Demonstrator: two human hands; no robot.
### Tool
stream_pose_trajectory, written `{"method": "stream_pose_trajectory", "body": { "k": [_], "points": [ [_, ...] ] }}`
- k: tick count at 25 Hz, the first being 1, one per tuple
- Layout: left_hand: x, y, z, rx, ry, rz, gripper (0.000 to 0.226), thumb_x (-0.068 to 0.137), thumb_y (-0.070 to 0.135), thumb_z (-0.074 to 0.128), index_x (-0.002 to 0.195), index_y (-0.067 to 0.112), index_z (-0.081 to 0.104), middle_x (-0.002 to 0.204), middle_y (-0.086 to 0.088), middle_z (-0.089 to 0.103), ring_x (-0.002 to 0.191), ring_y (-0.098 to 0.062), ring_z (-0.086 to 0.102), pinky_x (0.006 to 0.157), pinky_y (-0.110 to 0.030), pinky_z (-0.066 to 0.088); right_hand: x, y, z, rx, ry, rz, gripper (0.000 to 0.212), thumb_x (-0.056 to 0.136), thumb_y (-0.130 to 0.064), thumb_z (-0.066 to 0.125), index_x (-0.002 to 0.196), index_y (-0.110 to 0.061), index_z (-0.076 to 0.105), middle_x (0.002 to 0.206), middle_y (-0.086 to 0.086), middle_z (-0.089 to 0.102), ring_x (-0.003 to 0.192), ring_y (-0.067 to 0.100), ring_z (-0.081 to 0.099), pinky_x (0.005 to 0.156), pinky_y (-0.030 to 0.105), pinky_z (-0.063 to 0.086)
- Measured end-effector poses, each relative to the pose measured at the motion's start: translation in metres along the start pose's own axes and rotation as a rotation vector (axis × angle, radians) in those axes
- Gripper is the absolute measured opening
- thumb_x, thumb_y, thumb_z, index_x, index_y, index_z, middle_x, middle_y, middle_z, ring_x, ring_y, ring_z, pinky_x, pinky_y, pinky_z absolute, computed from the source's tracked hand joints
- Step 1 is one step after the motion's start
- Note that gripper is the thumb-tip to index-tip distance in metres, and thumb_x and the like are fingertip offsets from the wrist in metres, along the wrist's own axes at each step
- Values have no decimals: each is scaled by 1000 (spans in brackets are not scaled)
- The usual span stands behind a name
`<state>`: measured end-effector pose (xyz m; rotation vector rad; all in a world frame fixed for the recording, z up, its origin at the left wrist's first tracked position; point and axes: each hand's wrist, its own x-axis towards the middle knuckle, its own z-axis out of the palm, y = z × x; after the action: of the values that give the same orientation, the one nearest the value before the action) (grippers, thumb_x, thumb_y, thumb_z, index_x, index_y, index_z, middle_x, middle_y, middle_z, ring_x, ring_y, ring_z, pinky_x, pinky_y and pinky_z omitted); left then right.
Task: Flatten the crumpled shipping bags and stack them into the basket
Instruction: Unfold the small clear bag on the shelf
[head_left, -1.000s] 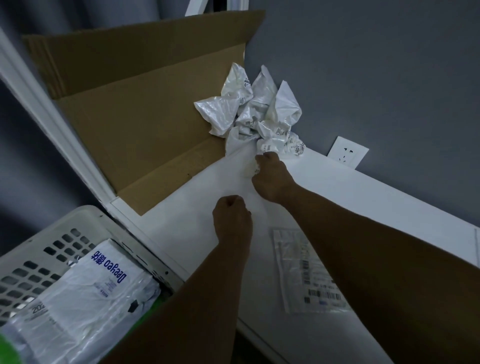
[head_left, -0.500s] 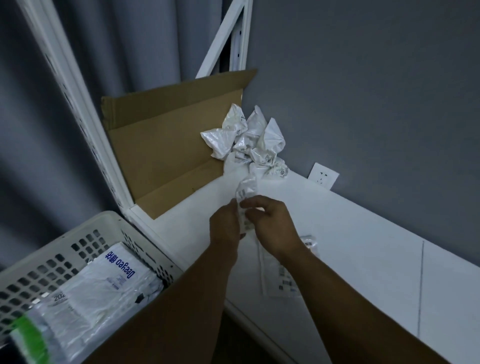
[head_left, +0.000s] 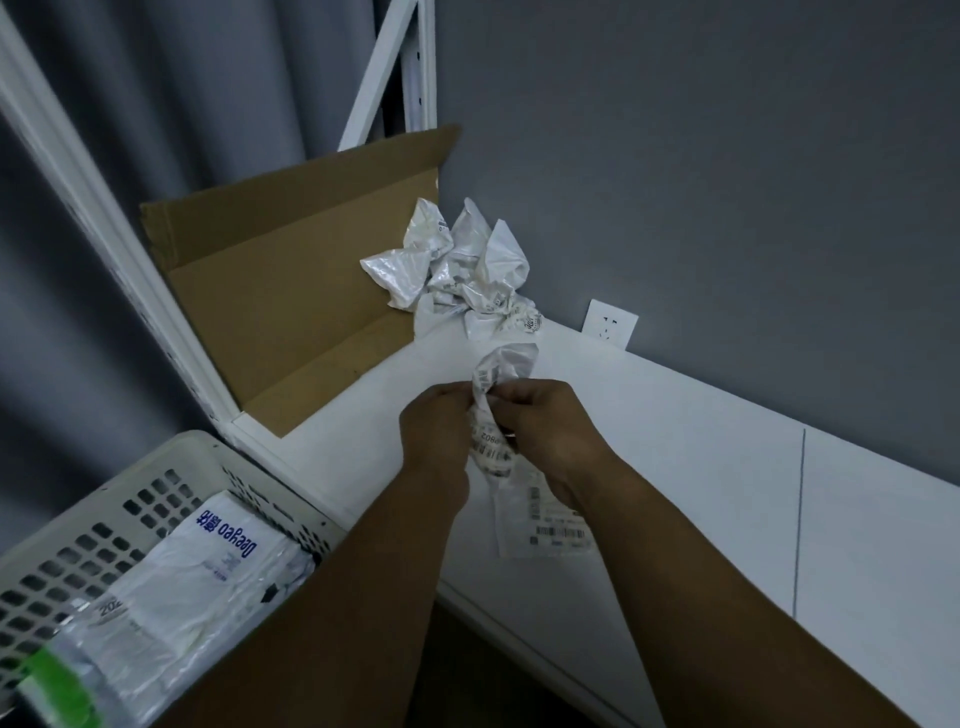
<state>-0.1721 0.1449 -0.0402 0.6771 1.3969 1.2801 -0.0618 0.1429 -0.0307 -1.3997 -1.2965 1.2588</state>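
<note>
Your left hand (head_left: 439, 434) and right hand (head_left: 545, 431) both pinch one crumpled bag (head_left: 491, 415) mid-frame, not yet flattened. Flat bags (head_left: 208, 566) already lie in the basket (head_left: 156, 486) at lower left; a crumpled pile (head_left: 457, 270) waits at upper centre.

We find open passage along the right part of the white shelf (head_left: 701, 467), bounded behind by the grey wall (head_left: 727, 156). The crumpled bag pile (head_left: 457, 270) fills the far corner, touching the cardboard box (head_left: 291, 312) that blocks the left end. The left hand (head_left: 436, 431) and right hand (head_left: 550, 431) grip a twisted bag (head_left: 501, 364) over mid-shelf. The basket (head_left: 171, 452), lower left, is open-topped, with flat bags (head_left: 208, 566) inside.
</note>
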Motion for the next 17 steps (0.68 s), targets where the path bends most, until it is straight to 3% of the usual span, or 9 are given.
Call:
{"method": "stream_pose_trajectory", "body": {
  "k": [3,6,8,10,14,17],
  "points": [
    [-8,2,8,-19,-31,3,23,92,1,55,80,12,71,77,-5,72,68,-18,66,52,-20,51,-2,-2,-4,-48,87,-27,20,96,-4,61,89,10,73,88,33,69,70,30,64,69,41,56],
    [-11,4,11,-79,-39,13,21,90,1,61,81,15,73,79,-4,74,67,-14,69,53,-20,53,-3,-4,-7,-48,134,-55,23,96,-2,59,83,15,68,78,35,64,64,22,57,61,33,48],
    [-13,6,13,-74,-32,10,20,90,1,62,81,15,73,82,-5,75,71,-16,71,57,-23,55,-3,-4,-7,-85,130,-31,28,97,-3,55,74,11,64,68,25,61,60,18,57,57,27,45],
    [-13,5,15,-60,-19,20,21,91,1,61,82,16,73,84,-6,75,75,-19,71,62,-27,56,-3,-6,-6,-150,137,-9,32,98,-5,52,67,-4,58,64,9,57,56,14,55,53,23,44],
    [-2,5,13,15,122,91,9,90,10,66,93,11,74,88,0,72,83,-18,68,75,-32,58,0,-6,-19,-129,226,22,14,95,-16,55,83,-8,55,84,15,68,78,30,66,72,45,55],
    [6,2,11,80,132,144,11,88,14,70,97,10,75,89,-1,72,83,-17,66,79,-34,57,-1,-5,-29,-132,279,44,17,94,-20,60,92,-3,58,94,13,71,93,29,70,86,52,57]
  ]
}}
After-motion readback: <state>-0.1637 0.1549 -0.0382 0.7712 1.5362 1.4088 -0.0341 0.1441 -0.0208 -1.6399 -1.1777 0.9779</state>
